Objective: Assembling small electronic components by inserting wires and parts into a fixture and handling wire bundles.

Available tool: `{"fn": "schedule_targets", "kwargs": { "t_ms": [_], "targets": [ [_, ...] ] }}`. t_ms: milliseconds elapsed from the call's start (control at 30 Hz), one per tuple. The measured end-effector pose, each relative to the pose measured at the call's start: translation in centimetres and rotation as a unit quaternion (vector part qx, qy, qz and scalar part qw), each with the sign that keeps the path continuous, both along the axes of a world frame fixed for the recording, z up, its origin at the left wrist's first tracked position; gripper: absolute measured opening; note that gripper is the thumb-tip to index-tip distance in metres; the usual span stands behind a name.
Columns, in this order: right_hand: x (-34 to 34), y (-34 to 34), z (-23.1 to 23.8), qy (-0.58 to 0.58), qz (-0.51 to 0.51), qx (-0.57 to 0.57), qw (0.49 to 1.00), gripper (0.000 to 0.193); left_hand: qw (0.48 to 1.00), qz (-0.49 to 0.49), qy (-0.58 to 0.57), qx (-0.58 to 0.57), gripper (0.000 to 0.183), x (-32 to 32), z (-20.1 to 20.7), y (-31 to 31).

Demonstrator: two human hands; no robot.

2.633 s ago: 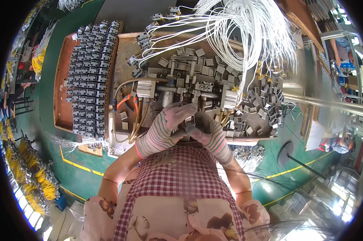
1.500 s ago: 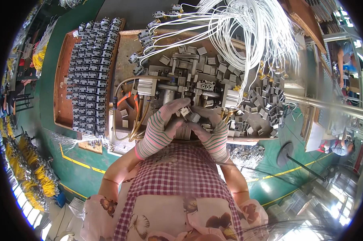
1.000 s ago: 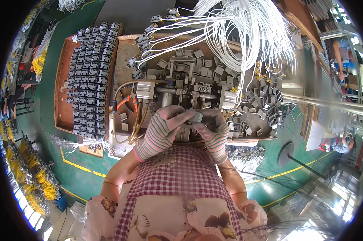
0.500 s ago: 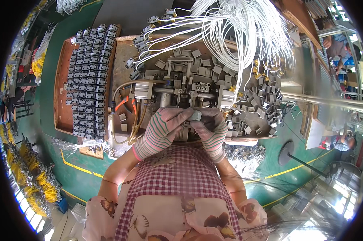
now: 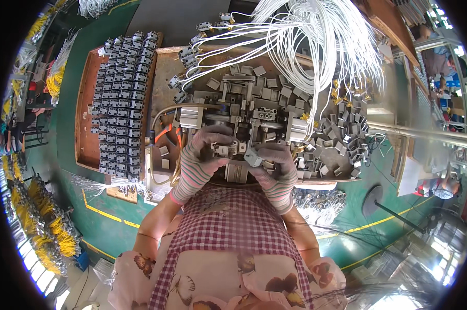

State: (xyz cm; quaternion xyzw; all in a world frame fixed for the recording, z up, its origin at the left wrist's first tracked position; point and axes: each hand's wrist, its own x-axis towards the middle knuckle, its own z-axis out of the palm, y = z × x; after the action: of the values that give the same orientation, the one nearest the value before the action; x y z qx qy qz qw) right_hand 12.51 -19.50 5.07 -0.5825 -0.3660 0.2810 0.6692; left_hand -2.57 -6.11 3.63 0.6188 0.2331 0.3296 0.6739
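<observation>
Both my hands wear striped knit gloves and are held in front of a metal bench fixture (image 5: pixel 244 111). My right hand (image 5: pixel 276 168) pinches a small grey box-shaped metal cover (image 5: pixel 253 157) between thumb and fingers. My left hand (image 5: pixel 202 160) curls its fingers and thumb around a small silvery part (image 5: pixel 223 150), whose exact kind is too small to make out. A narrow gap separates the two pieces. Below them stands the front metal block (image 5: pixel 237 173) of the fixture.
Loose grey metal covers (image 5: pixel 337 137) lie heaped to the right and behind the fixture. A wooden tray (image 5: pixel 86 150) with rows of small switch-like units (image 5: pixel 121 103) stands at left. White cables (image 5: pixel 306 46) lie coiled at the back. Orange-handled pliers (image 5: pixel 164 133) rest beside hoses.
My hands have moved apart; they were together around the grey cover. The cover now stays in my right hand, and the silvery part shows in my left. The view has shifted slightly.
</observation>
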Motion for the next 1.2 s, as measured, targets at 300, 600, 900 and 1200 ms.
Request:
{"fn": "schedule_targets", "kwargs": {
  "t_ms": [300, 600, 900, 1200],
  "targets": [
    [1.3, 0.7, 2.1, -0.385, 0.040, 0.003, 0.922, 0.044, 0.996, -0.033, 0.023, 0.076, 0.029, -0.2, 1.3, -0.5],
    [1.4, 0.3, 2.4, -0.420, 0.055, 0.001, 0.906, 0.042, 0.980, -0.075, 0.006, 0.184, 0.033, -0.7, 0.7, 0.6],
    [1.2, -0.1, 2.7, -0.442, 0.060, -0.040, 0.894, 0.044, 0.988, -0.060, 0.046, 0.136, 0.023, -0.7, 1.2, -0.5],
    [1.2, -0.2, 2.6, -0.442, 0.067, -0.037, 0.894, 0.044, 0.963, -0.086, 0.045, 0.251, 0.027, -1.0, 1.7, 0.2]
  ]
}}
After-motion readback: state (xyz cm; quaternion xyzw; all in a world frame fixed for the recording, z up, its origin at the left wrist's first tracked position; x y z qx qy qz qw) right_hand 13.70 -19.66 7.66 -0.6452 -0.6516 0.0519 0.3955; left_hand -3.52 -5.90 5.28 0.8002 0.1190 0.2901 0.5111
